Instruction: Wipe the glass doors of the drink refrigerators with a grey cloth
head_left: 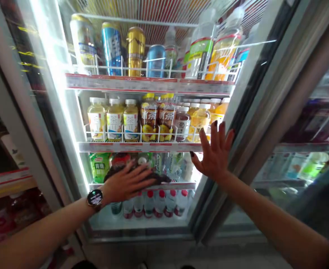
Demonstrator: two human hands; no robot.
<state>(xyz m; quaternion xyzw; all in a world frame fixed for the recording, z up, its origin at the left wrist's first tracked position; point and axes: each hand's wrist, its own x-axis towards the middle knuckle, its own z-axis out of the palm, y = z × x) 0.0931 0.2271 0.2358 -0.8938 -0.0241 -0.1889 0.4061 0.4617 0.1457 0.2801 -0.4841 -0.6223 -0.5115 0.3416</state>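
A round smartwatch is worn on the left wrist. The left hand and the right hand are both held open with the fingers spread, nothing is grasped, and both are laid flat against the glass door of a drinks cooler. The left hand is placed low and toward the door's middle, while the right hand is set higher, just beside its right edge. Behind the glass, red-capped bottles are stood along the cooler's bottom. Mixed drinks are crowded on the shelf above, partly hidden by the left hand. Higher up, tea bottles are held in a wire rack behind a price strip. Gold and blue cans are lined up on the top shelf. A second cooler door is seen to the right, and shelved goods to the left.
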